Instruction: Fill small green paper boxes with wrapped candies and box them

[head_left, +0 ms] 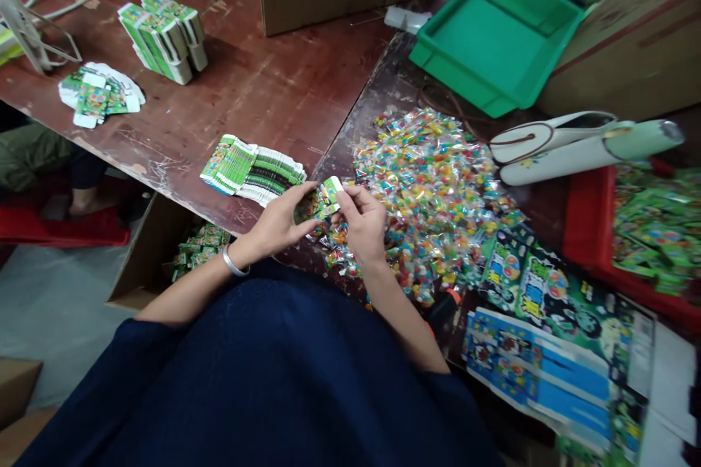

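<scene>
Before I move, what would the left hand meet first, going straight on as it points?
Likely the small green carton held in the right hand; the left hand may be touching it, depth is unclear.

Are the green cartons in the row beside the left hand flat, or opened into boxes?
Flat: the green cartons lie as thin, overlapping layers, closely fanned beside the left hand.

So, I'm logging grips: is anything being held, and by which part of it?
A small green box: the right hand pinches its right end. The left hand curves around the opposite end; whether it grips is unclear.
</scene>
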Tool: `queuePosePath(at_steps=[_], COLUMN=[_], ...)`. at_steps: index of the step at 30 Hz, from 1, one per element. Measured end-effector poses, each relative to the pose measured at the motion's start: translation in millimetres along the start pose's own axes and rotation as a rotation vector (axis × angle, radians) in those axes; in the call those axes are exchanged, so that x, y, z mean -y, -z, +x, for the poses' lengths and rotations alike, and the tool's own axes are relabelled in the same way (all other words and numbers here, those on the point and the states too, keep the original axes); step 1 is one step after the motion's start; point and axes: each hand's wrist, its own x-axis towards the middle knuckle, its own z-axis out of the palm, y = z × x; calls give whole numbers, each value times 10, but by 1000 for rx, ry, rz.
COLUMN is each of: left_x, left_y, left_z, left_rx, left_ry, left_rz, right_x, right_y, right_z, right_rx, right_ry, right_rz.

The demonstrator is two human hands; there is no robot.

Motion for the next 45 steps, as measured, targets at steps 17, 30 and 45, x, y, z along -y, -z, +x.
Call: queuePosePath(at_steps=[17, 30, 45], left_x=[-102, -84, -5], left_y=[63, -226, -110], left_z=[3, -42, -30], left_rx=[303, -224, -30], left_ry=[230, 211, 195], left_rz=[-559, -408, -560], right_x=[332, -107, -157], right_y=[332, -69, -109], right_z=[70, -164, -75], right_rx=[341, -105, -49], right_ry=[64, 155, 345], right_rz=[-226, -151, -83])
